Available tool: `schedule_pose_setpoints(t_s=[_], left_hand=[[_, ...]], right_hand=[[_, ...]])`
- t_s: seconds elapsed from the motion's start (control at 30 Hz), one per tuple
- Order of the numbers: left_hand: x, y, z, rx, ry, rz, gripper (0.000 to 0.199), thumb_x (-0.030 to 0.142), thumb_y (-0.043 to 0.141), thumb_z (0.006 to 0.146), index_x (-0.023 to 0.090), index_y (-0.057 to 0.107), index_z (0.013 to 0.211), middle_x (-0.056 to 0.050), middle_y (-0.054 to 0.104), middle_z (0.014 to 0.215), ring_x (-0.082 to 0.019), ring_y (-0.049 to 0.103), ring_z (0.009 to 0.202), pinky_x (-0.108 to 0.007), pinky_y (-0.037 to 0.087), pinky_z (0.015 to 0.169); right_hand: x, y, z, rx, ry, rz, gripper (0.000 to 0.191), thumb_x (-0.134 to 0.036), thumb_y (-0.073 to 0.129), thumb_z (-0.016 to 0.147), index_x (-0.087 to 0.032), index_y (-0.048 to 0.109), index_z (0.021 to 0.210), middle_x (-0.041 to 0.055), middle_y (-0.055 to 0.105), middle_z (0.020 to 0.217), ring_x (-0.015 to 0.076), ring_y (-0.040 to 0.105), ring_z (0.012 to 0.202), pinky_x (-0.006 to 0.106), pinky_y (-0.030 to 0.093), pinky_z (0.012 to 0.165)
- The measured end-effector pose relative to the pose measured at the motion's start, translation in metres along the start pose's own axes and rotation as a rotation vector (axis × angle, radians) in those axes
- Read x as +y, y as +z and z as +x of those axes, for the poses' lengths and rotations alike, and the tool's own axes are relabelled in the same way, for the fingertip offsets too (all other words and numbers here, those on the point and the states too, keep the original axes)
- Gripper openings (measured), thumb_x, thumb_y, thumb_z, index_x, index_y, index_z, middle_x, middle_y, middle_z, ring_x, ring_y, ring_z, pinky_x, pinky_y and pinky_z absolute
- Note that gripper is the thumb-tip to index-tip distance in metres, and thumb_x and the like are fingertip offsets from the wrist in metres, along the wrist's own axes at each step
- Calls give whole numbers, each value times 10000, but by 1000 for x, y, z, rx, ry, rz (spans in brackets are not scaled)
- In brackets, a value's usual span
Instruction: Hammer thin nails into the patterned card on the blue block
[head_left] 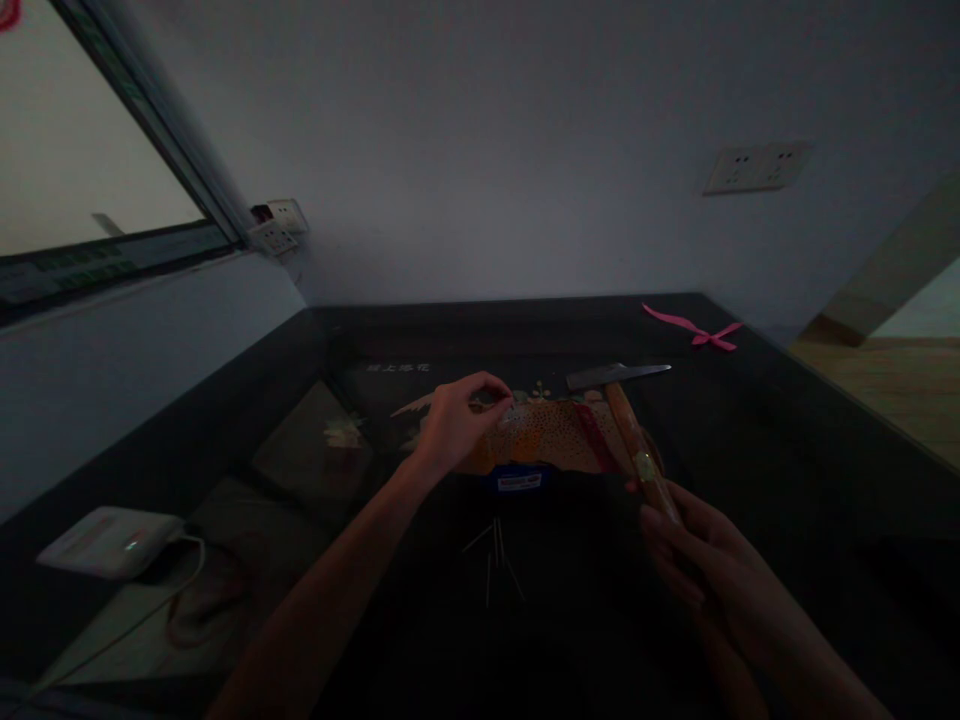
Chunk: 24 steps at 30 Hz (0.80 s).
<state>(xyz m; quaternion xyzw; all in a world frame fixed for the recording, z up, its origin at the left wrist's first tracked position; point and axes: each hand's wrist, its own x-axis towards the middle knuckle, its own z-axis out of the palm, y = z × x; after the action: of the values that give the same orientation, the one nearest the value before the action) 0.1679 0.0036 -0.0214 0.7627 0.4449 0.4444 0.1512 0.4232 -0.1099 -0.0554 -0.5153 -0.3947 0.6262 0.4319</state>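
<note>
My right hand (697,545) grips the wooden handle of a hammer (634,435), whose metal head points away from me and hangs above the far right part of a speckled tan board (551,430). A red strip (595,438) crosses that board. Over its left part, my left hand (466,415) has thumb and forefinger pinched together; what they hold, if anything, is too small and dark to make out. Along the board's near edge runs a blue label (519,480). Several thin, straight nail-like sticks (497,545) lie loose on the dark table, nearer to me.
The black table (480,325) meets a pale wall at the back. A pink ribbon (705,332) lies at the far right. To the left sits a white box-shaped device (112,542) with a white cable. Wall sockets (759,167) show above the table.
</note>
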Motion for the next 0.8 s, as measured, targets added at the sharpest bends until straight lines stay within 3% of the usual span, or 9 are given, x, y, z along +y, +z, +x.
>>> schedule_pose_setpoints(t_s=[0.3,0.8], left_hand=[[-16,6,-9,-92,-48,4,36,175,646,788,177,664,818,-8,694,783,-148,648,728,-259,502,687],[-21,7,-6,-139,-122,-70,35,176,660,783,170,674,815,-10,699,775,-151,651,728,-259,511,690]], right_hand=[[4,-2,1,-20,12,-17,519,-462,665,787,-187,479,1186,-110,378,486,23,271,346,163,197,347],[5,0,2,-16,10,-103,526,-505,637,784,-194,475,1176,-103,394,493,38,284,357,171,201,355]])
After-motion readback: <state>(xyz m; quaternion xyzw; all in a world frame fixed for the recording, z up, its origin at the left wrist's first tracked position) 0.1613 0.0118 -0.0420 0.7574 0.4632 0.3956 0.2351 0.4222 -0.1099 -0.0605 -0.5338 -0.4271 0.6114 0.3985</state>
